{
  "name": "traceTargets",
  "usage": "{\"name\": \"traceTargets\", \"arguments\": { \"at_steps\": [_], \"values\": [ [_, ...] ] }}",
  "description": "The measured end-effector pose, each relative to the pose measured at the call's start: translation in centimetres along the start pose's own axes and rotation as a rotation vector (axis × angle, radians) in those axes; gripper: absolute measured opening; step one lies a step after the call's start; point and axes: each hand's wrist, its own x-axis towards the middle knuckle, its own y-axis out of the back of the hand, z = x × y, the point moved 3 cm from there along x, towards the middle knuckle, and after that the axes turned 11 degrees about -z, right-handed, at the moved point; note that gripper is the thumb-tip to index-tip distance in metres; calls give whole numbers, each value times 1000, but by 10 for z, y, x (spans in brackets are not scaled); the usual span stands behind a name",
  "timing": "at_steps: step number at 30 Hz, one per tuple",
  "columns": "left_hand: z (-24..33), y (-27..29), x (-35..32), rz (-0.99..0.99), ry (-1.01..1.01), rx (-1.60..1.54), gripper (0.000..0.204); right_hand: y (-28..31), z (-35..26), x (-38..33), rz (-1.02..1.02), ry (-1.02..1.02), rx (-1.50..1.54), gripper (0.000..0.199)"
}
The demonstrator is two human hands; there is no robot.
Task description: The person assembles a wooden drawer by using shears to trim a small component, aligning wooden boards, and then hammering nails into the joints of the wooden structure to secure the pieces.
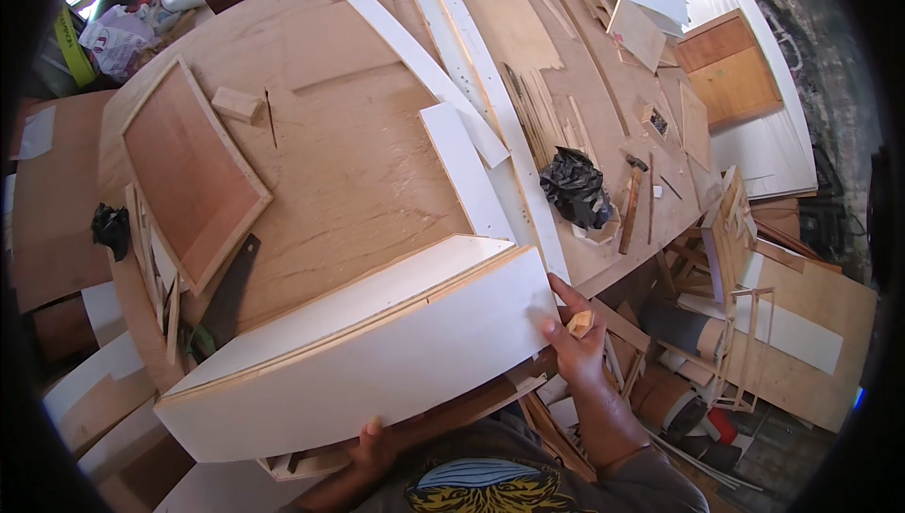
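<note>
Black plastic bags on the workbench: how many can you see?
2. One black bag lies at the right side of the workbench, beside the hammer. A smaller black bag sits at the left edge. Others may be hidden under the boards.

Both hands (566, 324) on white-faced panel (377, 353)

The near panel (377, 362) is white with pale tan plywood edges; the worktable (358, 145) is light brown with faint grain, the crumpled bag (575, 188) at right black (glossy), the far-right strips (452, 41) white.
</note>
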Motion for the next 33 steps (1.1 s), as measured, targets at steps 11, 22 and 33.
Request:
{"name": "traceTargets", "arguments": {
  "at_steps": [11, 22, 33],
  "values": [
    [16, 13, 23, 52, -344, -135, 61, -4, -31, 5, 24, -55, -122, 44],
    [127, 25, 3, 331, -482, -63, 47, -4, -21, 17, -86, 159, -46, 44],
    [174, -89, 65, 65, -364, 131, 48, 70, -28, -1, 65, 137, 222, 50]
  ]
}}
